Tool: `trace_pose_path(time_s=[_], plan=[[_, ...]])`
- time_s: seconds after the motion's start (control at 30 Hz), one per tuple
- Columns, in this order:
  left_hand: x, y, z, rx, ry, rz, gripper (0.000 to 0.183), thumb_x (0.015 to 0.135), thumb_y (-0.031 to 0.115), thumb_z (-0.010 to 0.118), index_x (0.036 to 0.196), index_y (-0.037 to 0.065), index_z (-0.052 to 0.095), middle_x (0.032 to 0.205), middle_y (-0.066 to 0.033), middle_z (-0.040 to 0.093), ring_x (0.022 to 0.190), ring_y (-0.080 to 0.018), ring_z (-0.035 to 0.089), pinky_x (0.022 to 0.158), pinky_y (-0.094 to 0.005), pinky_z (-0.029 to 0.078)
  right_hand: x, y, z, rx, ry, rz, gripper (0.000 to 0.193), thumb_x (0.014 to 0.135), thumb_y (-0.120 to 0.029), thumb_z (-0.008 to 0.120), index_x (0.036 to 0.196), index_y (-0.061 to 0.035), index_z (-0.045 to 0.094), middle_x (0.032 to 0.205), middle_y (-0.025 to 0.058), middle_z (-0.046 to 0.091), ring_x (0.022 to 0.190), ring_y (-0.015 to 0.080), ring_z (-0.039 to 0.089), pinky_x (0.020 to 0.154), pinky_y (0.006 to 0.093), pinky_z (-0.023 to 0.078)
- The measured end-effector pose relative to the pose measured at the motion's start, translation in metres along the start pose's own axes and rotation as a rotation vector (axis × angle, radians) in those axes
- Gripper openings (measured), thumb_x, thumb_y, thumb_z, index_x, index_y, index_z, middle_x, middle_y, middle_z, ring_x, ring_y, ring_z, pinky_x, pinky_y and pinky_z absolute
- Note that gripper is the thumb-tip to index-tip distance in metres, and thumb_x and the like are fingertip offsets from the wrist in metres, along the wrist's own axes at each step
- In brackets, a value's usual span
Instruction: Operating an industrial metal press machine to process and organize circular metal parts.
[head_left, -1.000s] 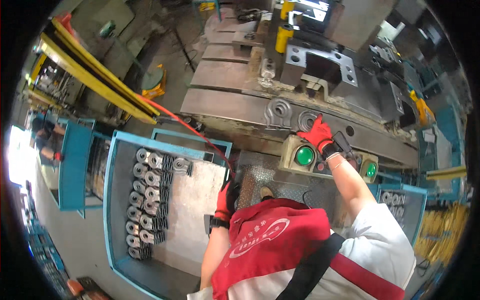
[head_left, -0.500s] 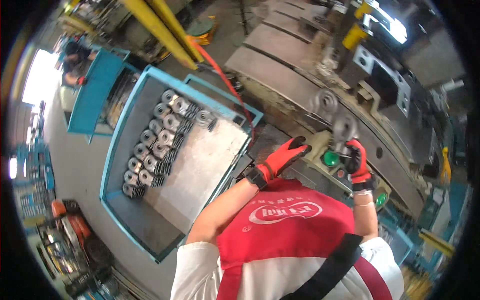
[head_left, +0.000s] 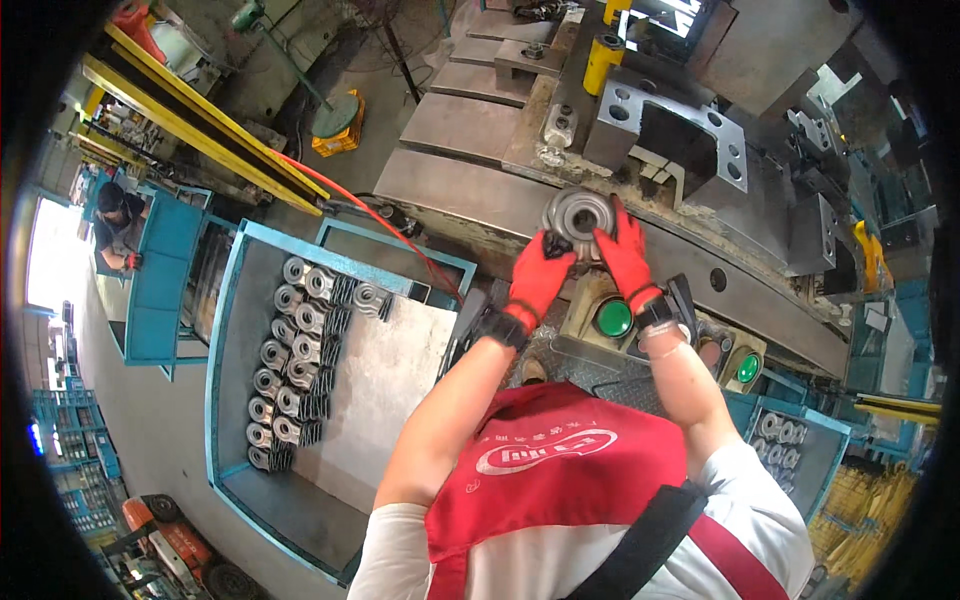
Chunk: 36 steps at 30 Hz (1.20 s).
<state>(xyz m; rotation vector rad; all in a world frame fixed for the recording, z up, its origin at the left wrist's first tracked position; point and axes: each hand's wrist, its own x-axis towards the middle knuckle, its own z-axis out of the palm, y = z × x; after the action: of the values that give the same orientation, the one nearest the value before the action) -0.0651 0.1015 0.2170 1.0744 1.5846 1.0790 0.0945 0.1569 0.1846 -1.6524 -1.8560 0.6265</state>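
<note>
The left hand (head_left: 541, 272) and right hand (head_left: 627, 258) gripped the near end of the parts (head_left: 583, 212), seemingly two overlapped, between them at the near edge of the surface (head_left: 470, 190). The rings pointed far, long axis running near to far. A left bin (head_left: 390, 385) held two rows of similar parts; a right bin (head_left: 824, 448) held more.

Lower left I see orange vehicle (head_left: 178, 543); far left, person (head_left: 114, 218) beside blue panel (head_left: 160, 280); upper left, green disc (head_left: 335, 116) by yellow crate (head_left: 337, 145).
</note>
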Motion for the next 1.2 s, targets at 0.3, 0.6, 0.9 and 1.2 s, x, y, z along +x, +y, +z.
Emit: trace_pose_path(time_s=[0.3, 0.6, 0.9, 1.2], plan=[[0.032, -0.044, 0.006, 0.17, 0.24, 0.095, 0.066, 0.079, 0.038, 0.063, 0.131, 0.005, 0.041, 0.123, -0.0297, 0.046, 0.112, -0.0437, 0.047, 0.093, -0.0444, 0.04, 0.031, 0.04, 0.022, 0.085, -0.124, 0.232, 0.081, 0.08, -0.042, 0.063, 0.14, -0.0018, 0.026, 0.13, 0.031, 0.04, 0.118, 0.045, 0.042, 0.099, 0.0456, 0.036], [0.066, -0.054, 0.017, 0.314, -0.058, -0.119, 0.084, 0.075, 0.056, 0.062, 0.137, 0.007, 0.035, 0.131, -0.0305, 0.041, 0.121, -0.0471, 0.039, 0.102, -0.0448, 0.034, 0.037, 0.013, 0.04, -0.045, 0.077, 0.163, 0.073, 0.07, -0.022, 0.073, 0.134, -0.009, 0.041, 0.118, 0.0259, 0.05, 0.113, 0.0391, 0.048, 0.095, 0.0413, 0.04], [0.059, -0.048, 0.005, 0.115, 0.035, -0.066, 0.072, 0.072, 0.047, 0.067, 0.128, 0.006, 0.048, 0.12, -0.0266, 0.052, 0.114, -0.0403, 0.048, 0.096, -0.0424, 0.04, 0.042, 0.001, 0.051, 0.008, 0.1, 0.136, 0.074, 0.067, -0.032, 0.073, 0.126, 0.0011, 0.045, 0.123, 0.0278, 0.045, 0.115, 0.0417, 0.045, 0.096, 0.0429, 0.038], [0.059, -0.01, 0.009, 0.623, -0.069, -0.026, 0.081, 0.073, 0.054, 0.06, 0.134, 0.004, 0.039, 0.114, -0.0323, 0.048, 0.106, -0.0465, 0.051, 0.09, -0.0456, 0.044, 0.029, 0.004, 0.039, -0.269, 0.2, 0.068, 0.071, 0.072, -0.035, 0.069, 0.128, -0.0001, 0.043, 0.117, 0.0253, 0.047, 0.113, 0.0433, 0.043, 0.098, 0.0472, 0.034]])
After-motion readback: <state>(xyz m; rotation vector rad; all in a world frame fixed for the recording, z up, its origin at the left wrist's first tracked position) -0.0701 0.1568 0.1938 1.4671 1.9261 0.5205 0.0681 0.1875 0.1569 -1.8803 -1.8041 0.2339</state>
